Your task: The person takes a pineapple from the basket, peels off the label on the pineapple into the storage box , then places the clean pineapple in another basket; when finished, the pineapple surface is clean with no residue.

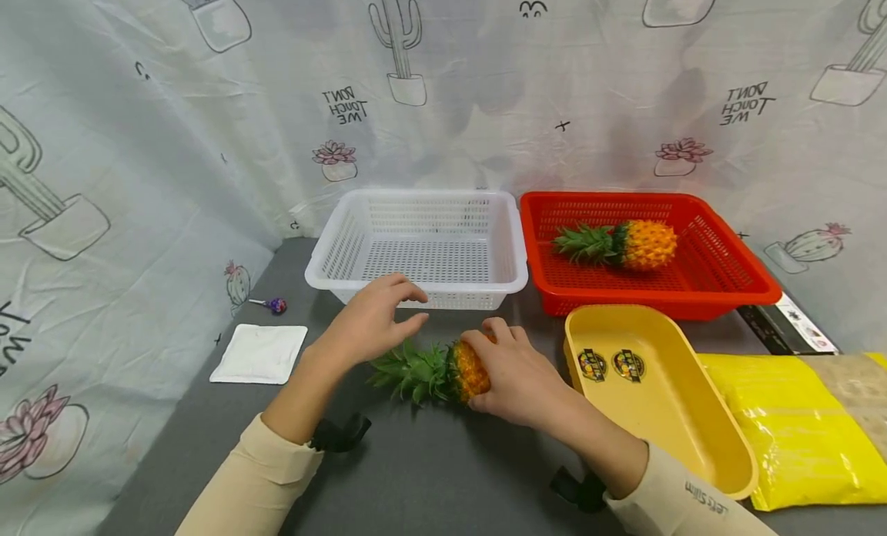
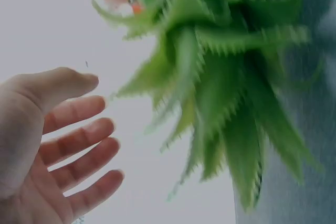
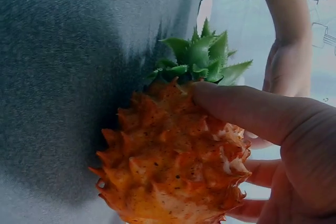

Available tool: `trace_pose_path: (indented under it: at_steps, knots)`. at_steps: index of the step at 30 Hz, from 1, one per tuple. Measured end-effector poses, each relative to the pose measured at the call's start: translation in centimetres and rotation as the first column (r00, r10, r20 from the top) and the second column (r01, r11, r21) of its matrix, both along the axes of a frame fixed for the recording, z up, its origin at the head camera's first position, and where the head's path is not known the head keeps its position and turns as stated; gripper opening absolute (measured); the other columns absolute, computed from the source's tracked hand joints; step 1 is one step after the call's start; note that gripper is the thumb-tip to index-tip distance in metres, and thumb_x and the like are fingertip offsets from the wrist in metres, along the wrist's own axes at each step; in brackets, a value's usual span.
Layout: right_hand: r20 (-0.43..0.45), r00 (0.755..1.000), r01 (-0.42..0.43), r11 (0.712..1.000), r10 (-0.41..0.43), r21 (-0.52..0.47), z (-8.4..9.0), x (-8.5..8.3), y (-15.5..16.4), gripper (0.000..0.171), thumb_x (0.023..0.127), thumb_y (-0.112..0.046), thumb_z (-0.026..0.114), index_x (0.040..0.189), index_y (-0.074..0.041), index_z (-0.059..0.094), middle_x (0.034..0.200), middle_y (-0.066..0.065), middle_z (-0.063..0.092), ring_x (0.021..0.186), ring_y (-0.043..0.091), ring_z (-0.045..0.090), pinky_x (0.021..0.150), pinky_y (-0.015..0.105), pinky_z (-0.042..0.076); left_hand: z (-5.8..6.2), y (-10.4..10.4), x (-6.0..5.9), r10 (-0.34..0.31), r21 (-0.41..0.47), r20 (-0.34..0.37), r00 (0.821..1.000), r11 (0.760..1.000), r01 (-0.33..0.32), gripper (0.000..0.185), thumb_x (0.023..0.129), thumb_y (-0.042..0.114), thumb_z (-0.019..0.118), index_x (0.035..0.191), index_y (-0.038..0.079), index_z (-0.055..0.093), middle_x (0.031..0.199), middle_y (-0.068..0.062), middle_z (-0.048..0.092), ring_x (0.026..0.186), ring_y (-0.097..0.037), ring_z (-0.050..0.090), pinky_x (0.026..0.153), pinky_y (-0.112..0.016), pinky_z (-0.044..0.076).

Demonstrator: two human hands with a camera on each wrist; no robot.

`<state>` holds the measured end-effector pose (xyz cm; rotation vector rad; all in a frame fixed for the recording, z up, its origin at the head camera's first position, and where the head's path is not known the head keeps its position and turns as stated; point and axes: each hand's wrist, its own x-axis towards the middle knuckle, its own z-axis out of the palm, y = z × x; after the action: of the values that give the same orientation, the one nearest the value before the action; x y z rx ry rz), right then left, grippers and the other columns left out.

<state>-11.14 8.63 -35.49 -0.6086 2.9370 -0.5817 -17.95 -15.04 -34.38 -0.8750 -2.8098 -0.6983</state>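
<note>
A small orange pineapple (image 1: 471, 376) lies on its side at the middle of the table, its green leaf crown (image 1: 418, 372) pointing left. My right hand (image 1: 521, 378) grips its body from above; in the right wrist view the thumb lies along the spiky skin (image 3: 168, 156) near the crown. My left hand (image 1: 376, 321) hovers over the crown with fingers spread and holds nothing. The left wrist view shows those fingers apart from the serrated leaves (image 2: 210, 82). Just behind both hands stands a white basket (image 1: 519, 270).
A second pineapple (image 1: 647, 245) lies in a red basket (image 1: 744, 289) at the back right. Right of my right hand is a yellow tray (image 1: 665, 413), beside yellow packets (image 1: 797, 436). On the left lie a white packet (image 1: 259, 354) and a wrapped lollipop (image 1: 277, 306).
</note>
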Motion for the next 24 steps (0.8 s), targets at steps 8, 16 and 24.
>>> trace_pose_path:
  at_steps: [8, 16, 24]
  knots:
    - [-0.026, 0.999, -0.032, 0.999, 0.031, -0.009, 0.2, 0.0, -0.1, 0.068, 0.070, -0.019, 0.093, 0.130, -0.012, 0.061, 0.127, 0.009, 0.060, 0.114, 0.038, 0.054, 0.087, 0.047, 0.055, 0.1, -1.1, -1.7, 0.092, -0.049, -0.145, 0.985, 0.994, -0.100, 0.024, 0.091, 0.012, 0.076, 0.115, 0.007, 0.074, 0.110, -0.010, 0.069, 0.103, -0.035, 0.062, 0.090, -0.051, 0.052]
    - [0.015, 0.999, -0.035, 0.999, 0.035, 0.040, 0.9, 0.2, 0.4, 0.075, 0.071, -0.023, 0.094, 0.138, -0.017, 0.061, 0.120, 0.011, 0.059, 0.104, 0.032, 0.052, 0.078, 0.043, 0.054, 0.0, -1.1, -2.7, 0.079, -0.139, -0.184, 0.980, 0.985, -0.106, 0.024, 0.091, 0.007, 0.076, 0.115, 0.011, 0.077, 0.106, -0.009, 0.068, 0.095, -0.033, 0.061, 0.080, -0.049, 0.051]
    - [0.073, 0.995, -0.062, 0.998, 0.062, -0.011, 2.1, 0.0, 2.4, 0.071, 0.068, -0.029, 0.096, 0.132, -0.021, 0.067, 0.113, 0.006, 0.059, 0.097, 0.025, 0.052, 0.075, 0.037, 0.049, 0.3, -1.3, -3.1, 0.083, -0.153, -0.132, 0.988, 0.983, -0.103, 0.024, 0.092, 0.006, 0.076, 0.116, 0.012, 0.077, 0.108, -0.009, 0.068, 0.099, -0.034, 0.061, 0.083, -0.050, 0.051]
